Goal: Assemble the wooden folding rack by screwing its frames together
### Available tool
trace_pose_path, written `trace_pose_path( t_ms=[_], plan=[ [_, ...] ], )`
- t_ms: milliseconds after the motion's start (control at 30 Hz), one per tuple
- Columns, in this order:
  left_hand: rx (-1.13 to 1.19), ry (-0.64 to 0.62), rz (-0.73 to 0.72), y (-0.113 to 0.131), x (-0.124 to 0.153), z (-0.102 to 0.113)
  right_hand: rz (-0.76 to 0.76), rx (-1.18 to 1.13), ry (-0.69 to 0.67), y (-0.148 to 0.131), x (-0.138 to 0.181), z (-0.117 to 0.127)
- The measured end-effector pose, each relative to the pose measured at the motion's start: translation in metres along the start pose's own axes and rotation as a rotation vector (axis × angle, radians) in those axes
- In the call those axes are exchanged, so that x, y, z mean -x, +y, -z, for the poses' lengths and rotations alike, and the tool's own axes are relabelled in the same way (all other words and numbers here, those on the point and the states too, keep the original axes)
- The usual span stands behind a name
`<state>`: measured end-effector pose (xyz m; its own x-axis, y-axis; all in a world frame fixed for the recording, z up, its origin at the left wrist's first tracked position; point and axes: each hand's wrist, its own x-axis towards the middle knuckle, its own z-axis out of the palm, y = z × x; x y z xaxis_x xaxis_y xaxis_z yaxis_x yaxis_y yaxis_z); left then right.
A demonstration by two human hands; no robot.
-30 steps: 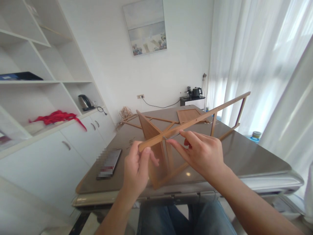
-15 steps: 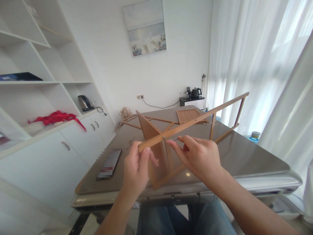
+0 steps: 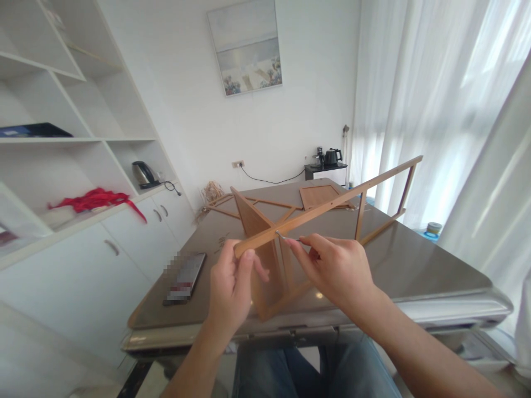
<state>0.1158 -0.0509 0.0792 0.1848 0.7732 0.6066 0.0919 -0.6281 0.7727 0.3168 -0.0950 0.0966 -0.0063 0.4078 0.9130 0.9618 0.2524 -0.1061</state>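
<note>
A wooden frame (image 3: 319, 210) with a long rail slants up to the right above the table. My left hand (image 3: 232, 282) is closed around the near end of that rail. Between the thumb and fingers of my right hand (image 3: 338, 265) is a thin, bent metal Allen key (image 3: 285, 237). Its tip meets the side of the rail, where a wooden panel (image 3: 250, 214) joins from behind. Whatever fastener is there is too small to make out. Below the rail, the panel's lower part shows between my hands.
The grey table (image 3: 427, 271) carries a phone (image 3: 186, 279) at left, with small hardware (image 3: 224, 241) beyond it. Another wooden panel (image 3: 318, 195) and a crossed wooden frame (image 3: 224, 208) lie at the back. White cabinets (image 3: 74, 282) stand on the left.
My right hand has dipped slightly, and the outer end of the Allen key has swung down with it. My left hand and the wooden frame stay in place.
</note>
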Motion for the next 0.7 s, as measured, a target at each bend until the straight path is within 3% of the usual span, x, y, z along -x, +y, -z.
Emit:
trace_pose_path(
  t_ms=[400, 700],
  plan=[
    [0.001, 0.007, -0.007, 0.0, 0.0, 0.0, 0.139, 0.001, 0.08, -0.01, -0.008, 0.004],
    [0.0, 0.003, -0.009, 0.0, 0.001, 0.0, 0.026, -0.148, 0.005, -0.012, -0.005, 0.0]
  ],
)
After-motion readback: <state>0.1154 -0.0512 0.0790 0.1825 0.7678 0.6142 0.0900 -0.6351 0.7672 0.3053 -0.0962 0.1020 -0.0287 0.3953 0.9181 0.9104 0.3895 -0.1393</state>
